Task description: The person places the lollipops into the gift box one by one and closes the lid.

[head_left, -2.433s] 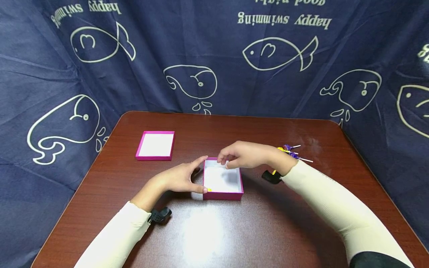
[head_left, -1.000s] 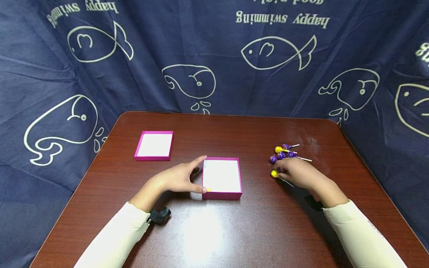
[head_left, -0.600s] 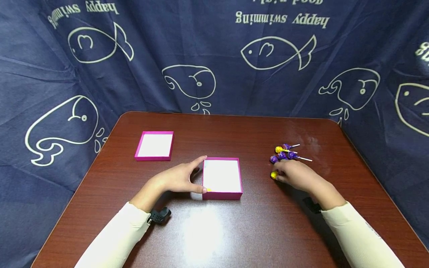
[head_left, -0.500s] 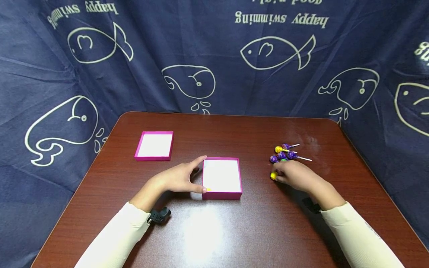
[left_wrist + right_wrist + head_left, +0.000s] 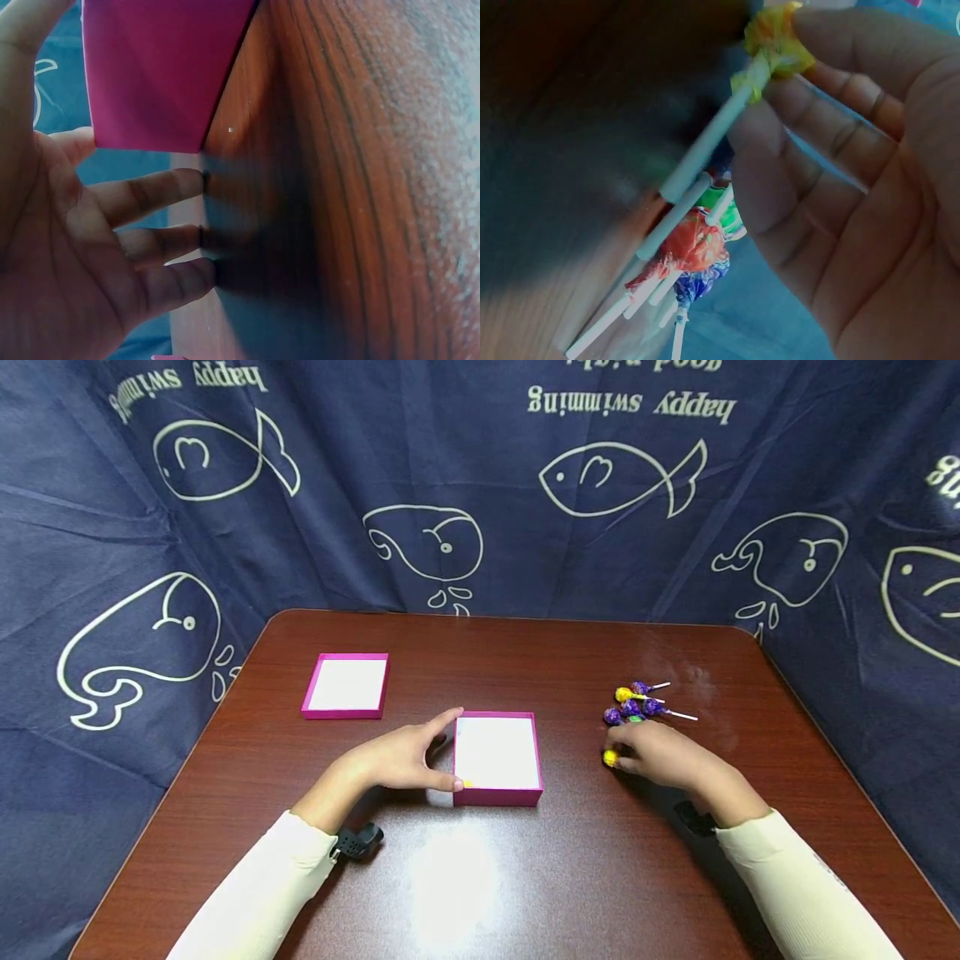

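In the head view my right hand (image 5: pixel 663 753) pinches a yellow-wrapped lollipop (image 5: pixel 611 758) by its head, low over the table. In the right wrist view, the thumb and a finger are on the yellow wrapper (image 5: pixel 778 43), and the white stick points down and left. My left hand (image 5: pixel 397 762), fingers spread and fairly straight, touches the left corners of an open pink box (image 5: pixel 498 797) with a white inside. In the left wrist view, a fingertip meets the box's pink wall (image 5: pixel 161 75), while the other fingers reach down to the table. A small yellow thing (image 5: pixel 468 784) shows inside the box near my thumb.
Several purple lollipops (image 5: pixel 612 717), another yellow lollipop (image 5: pixel 624 694) and a green one (image 5: pixel 636 719) lie beyond my right hand. A red-wrapped lollipop (image 5: pixel 694 244) shows in the right wrist view. A shallow pink lid (image 5: pixel 345 714) lies back left. Blue printed cloth (image 5: pixel 510 568) hangs behind the table.
My right hand has moved from over the box to the lollipops and taken hold of the yellow one, which has shifted slightly left and nearer. The left hand has stayed at the box.
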`<state>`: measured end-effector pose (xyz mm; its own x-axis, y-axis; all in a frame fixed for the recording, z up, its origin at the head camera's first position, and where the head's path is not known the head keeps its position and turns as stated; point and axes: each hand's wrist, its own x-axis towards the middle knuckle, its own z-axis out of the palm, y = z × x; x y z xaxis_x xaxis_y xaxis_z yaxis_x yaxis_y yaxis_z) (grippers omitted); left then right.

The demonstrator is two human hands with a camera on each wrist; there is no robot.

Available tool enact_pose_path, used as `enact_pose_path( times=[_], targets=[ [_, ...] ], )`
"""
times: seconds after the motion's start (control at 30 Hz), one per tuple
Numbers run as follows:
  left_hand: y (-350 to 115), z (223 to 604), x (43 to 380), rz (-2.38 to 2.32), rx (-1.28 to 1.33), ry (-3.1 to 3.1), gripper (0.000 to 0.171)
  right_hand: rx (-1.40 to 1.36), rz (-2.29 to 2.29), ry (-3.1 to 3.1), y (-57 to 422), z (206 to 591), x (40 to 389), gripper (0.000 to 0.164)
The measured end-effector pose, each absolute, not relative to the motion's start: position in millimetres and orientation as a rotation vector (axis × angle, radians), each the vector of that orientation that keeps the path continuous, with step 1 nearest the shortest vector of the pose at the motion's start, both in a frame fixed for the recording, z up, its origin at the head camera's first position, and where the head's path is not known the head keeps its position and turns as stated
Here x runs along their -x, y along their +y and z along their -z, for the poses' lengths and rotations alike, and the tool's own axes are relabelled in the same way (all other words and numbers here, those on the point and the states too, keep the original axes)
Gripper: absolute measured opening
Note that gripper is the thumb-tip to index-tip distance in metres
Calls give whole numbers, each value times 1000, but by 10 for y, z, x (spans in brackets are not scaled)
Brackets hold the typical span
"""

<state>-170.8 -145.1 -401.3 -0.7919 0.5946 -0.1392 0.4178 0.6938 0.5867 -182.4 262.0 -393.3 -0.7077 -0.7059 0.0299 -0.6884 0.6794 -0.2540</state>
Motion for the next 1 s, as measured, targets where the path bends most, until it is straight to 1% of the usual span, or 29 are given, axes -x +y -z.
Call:
enact_pose_path(
  times=[0.17,0.43,1.0],
  targets=[
    [-1444,4013,1712,-781,-799,2590,114,1147,411,2771,2643,3922,1845,19],
    [-1452,4036,1723,-772,-790,2586,114,1122,521,2746,2601,3828,1857,15],
    [-1449,4002,1712,-770,-798,2588,114,1286,583,2728,2473,3681,1920,21]
  ],
)
